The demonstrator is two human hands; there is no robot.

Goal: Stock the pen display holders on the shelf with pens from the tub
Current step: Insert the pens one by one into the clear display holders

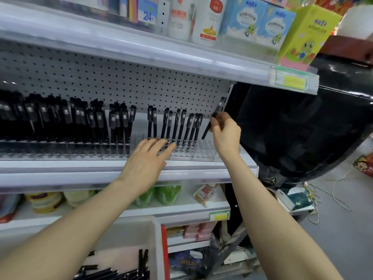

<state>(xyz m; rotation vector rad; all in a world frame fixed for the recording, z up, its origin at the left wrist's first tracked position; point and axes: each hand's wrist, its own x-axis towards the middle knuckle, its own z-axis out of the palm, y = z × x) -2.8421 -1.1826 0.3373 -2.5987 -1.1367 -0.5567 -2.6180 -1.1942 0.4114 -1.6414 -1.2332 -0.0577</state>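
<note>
At the right end of the middle shelf: one clear display holder, many small sockets, mostly unfilled.

Item, right hand: thumb and fingers pinch one black pen near its middle. The cap is up and leans toward the shelf's right end. The tip hangs just above the holder's back sockets, not yet seated.

Item, left hand: fingers straight and spread, holding nothing. The fingertips lie at the feet of the standing pens, just left of the empty sockets. It looks to be steadying the row, though contact cannot be confirmed.

Item, packed pens: they fill the holders toward the shelf's left end, with no gaps evident.

Item, tub: below the shelf's front edge, close to the person. Loose pens lie flat inside.

Handling note (judgement): the step in hand is seating the held pen.
- Bring it nearer upright before lowering, since a slanted tip may skid across the clear plastic or catch a neighbouring socket.
- Fill the back sockets first so later pens need not pass over seated ones.
- Let go only once the tip has dropped in and the pen stands alone.
- Keep the left hand flat and low, so a nudge does not topple the loosely spaced pens.
</note>
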